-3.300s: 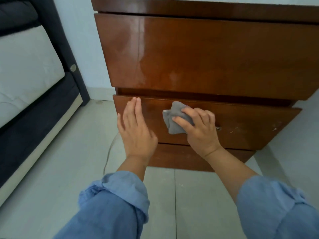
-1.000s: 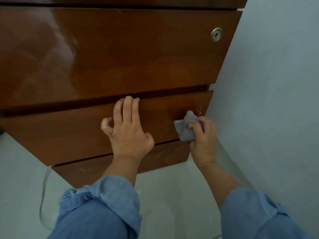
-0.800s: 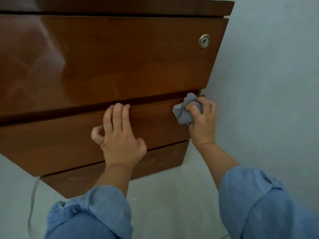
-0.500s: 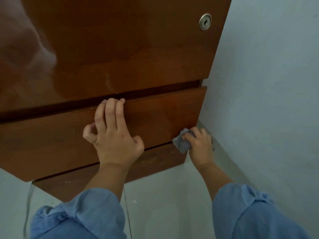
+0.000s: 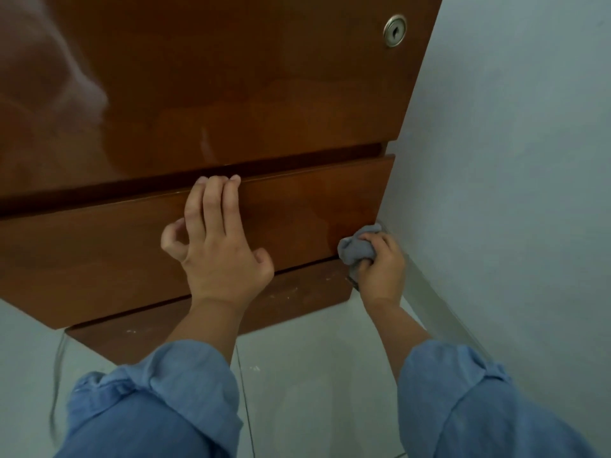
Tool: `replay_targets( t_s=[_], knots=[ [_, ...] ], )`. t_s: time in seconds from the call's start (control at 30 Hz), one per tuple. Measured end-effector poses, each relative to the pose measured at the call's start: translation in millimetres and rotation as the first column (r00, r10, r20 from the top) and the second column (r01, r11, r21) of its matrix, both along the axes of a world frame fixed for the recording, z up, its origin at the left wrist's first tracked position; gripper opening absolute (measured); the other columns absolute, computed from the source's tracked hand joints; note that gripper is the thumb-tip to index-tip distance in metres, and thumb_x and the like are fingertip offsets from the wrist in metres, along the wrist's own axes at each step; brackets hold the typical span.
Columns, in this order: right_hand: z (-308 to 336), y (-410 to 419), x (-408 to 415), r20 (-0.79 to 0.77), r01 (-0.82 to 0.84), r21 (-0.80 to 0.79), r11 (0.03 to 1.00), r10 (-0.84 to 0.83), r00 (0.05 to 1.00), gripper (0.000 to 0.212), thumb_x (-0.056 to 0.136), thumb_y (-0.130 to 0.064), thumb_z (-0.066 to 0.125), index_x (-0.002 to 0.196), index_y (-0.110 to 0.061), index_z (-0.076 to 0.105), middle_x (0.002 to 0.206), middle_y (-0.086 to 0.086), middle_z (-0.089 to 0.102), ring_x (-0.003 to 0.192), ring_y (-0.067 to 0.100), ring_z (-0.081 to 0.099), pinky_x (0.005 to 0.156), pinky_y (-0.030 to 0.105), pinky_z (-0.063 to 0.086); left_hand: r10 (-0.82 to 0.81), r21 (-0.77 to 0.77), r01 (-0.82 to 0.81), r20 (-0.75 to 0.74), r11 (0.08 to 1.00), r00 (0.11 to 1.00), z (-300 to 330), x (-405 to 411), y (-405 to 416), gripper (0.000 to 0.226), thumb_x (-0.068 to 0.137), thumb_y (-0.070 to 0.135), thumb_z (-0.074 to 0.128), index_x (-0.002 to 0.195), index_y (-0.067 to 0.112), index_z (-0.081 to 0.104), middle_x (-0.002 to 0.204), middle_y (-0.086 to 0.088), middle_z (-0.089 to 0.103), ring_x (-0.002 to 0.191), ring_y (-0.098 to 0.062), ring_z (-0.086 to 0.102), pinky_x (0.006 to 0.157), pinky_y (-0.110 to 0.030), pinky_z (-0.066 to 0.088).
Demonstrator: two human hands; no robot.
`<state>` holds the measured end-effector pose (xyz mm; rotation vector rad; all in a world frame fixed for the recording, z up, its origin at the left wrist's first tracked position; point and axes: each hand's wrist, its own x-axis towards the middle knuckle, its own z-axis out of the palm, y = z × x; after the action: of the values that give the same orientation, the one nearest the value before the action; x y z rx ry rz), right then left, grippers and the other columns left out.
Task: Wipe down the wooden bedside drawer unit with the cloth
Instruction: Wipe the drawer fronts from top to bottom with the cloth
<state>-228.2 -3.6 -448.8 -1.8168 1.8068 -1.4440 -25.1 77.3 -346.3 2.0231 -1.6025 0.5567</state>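
The glossy brown wooden drawer unit (image 5: 231, 94) fills the upper left of the head view. Its lower drawer front (image 5: 99, 246) runs across the middle, above a scuffed plinth. My left hand (image 5: 218, 246) lies flat on the lower drawer front, fingertips at its top edge, holding nothing. My right hand (image 5: 380, 269) grips a bunched grey cloth (image 5: 355, 247) and presses it against the drawer's lower right corner, close to the wall.
A pale wall (image 5: 512, 160) stands right beside the unit, with a skirting strip (image 5: 439, 305) along its foot. A round metal lock (image 5: 394, 30) sits in the upper drawer front. Pale floor tiles (image 5: 314, 375) lie below, with a thin cable (image 5: 58, 358) at the left.
My right hand has carried the cloth from the middle of the lower drawer to its right end, up to the top corner, then down to the bottom corner. My left hand stays pressed on the drawer.
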Motion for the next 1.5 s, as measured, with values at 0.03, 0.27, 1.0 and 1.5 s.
replay_targets(
  t_s=[0.03,0.27,1.0,1.5],
  knots=[
    [-6,0,6,0.059,0.014,0.065,0.998,-0.018,0.998,0.03,0.079,0.005,0.056,0.102,-0.01,0.067,0.101,0.004,0.062,0.089,0.016,0.055,0.077,0.025,0.047,-0.002,-0.008,0.002,0.003,1.0,1.0,-1,0,-1,0.094,0.057,0.025,0.061,0.144,0.012,0.029,0.146,-0.006,0.03,0.139,-0.021,0.019,0.093,-0.045,0.021],
    [-43,32,44,-0.129,-0.38,0.314,0.87,0.436,0.891,0.039,0.066,0.007,0.056,0.096,-0.013,0.073,0.098,0.008,0.07,0.09,0.026,0.061,0.078,0.037,0.053,-0.004,-0.011,0.004,-0.005,1.0,1.0,-4,1,-3,0.094,0.055,0.027,0.056,0.144,0.014,0.029,0.147,-0.006,0.035,0.14,-0.019,0.018,0.092,-0.043,0.02],
    [-29,44,70,-0.461,-0.275,0.48,0.833,0.507,0.728,0.079,0.08,-0.002,0.057,0.148,-0.019,0.022,0.155,-0.002,0.014,0.119,0.031,0.045,0.096,0.043,0.043,0.032,0.504,-0.01,-0.035,0.864,0.999,-128,46,57,0.078,0.077,0.021,0.057,0.148,0.014,0.026,0.149,-0.004,0.034,0.138,-0.021,0.03,0.112,-0.043,0.026],
    [-15,39,87,-0.55,-0.183,0.437,0.881,0.423,0.72,0.051,0.075,-0.003,0.058,0.124,-0.013,0.045,0.13,0.006,0.039,0.081,0.03,0.054,0.07,0.038,0.047,0.029,0.402,0.012,-0.095,0.915,0.995,-105,61,38,0.062,0.071,0.041,0.061,0.123,0.014,0.042,0.112,-0.001,0.057,0.101,-0.023,0.056,0.085,-0.038,0.038]
  ],
)
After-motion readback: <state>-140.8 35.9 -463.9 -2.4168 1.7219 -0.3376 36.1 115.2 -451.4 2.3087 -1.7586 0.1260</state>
